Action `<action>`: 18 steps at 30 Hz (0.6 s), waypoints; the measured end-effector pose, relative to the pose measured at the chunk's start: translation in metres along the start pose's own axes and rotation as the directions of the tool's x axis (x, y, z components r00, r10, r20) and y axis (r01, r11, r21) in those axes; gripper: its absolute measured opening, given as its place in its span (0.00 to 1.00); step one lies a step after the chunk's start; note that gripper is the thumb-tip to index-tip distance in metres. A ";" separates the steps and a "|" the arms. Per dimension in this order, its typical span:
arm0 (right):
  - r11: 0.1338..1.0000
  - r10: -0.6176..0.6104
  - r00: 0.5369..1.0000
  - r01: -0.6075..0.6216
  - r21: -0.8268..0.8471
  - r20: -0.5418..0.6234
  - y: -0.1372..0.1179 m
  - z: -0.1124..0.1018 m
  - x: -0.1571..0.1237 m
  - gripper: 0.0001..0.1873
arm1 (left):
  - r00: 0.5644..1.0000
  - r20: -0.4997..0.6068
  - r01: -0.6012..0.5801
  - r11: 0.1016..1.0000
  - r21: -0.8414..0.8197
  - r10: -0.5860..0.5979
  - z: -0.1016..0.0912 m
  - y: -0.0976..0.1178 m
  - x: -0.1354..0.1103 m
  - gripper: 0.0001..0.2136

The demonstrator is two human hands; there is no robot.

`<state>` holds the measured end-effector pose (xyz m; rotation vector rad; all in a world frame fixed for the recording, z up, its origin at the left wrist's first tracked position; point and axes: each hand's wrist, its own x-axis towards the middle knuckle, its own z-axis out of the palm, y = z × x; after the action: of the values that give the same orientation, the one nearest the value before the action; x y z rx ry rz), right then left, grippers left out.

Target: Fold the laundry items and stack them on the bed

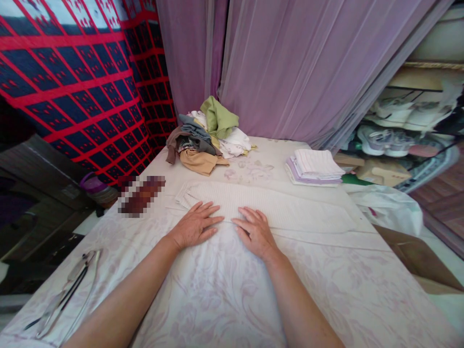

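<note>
A pair of white ribbed pants [300, 210], folded lengthwise into a long strip, lies flat across the bed. Its gathered end points left and the wider end reaches to the right. My left hand [197, 224] rests with fingers spread on the near edge of the strip, left of its middle. Palm down and fingers apart, my right hand [255, 229] touches the same near edge a little further right. Neither hand grips the cloth.
A heap of crumpled clothes [203, 140] sits at the back left of the bed [224, 299]. Folded pink and purple cloths [315, 166] are stacked at the back right. Glasses and cords [68, 290] lie front left, below a blurred brown item [141, 195]. Shoes [387, 140] fill a rack.
</note>
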<state>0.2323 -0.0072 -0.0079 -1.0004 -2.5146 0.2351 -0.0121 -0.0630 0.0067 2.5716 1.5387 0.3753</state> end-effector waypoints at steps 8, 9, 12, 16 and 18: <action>0.999 0.020 0.998 -0.017 0.050 -0.066 0.001 0.001 0.000 0.14 | 1.000 0.029 -0.001 1.000 -0.004 0.001 -0.002 -0.001 0.001 0.21; 0.998 0.027 0.997 -0.023 0.052 -0.073 0.001 0.001 0.000 0.14 | 1.000 0.024 -0.003 1.000 -0.008 0.003 -0.002 -0.001 0.001 0.21; 0.998 0.037 0.995 -0.033 0.057 -0.088 0.003 0.002 -0.001 0.13 | 1.000 0.024 -0.001 1.000 -0.024 0.002 -0.003 -0.002 0.001 0.21; 0.996 0.076 0.987 -0.067 0.063 -0.143 0.002 0.003 0.000 0.14 | 0.999 0.024 0.042 0.998 -0.037 -0.041 -0.003 -0.007 0.000 0.24; 0.994 0.094 0.984 -0.085 0.069 -0.149 0.002 0.002 0.000 0.13 | 0.998 0.014 0.055 0.998 -0.030 -0.054 -0.001 -0.010 0.000 0.27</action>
<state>0.2330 -0.0058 -0.0100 -1.0661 -2.3149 0.2527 -0.0211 -0.0582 0.0057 2.4987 1.5826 0.3714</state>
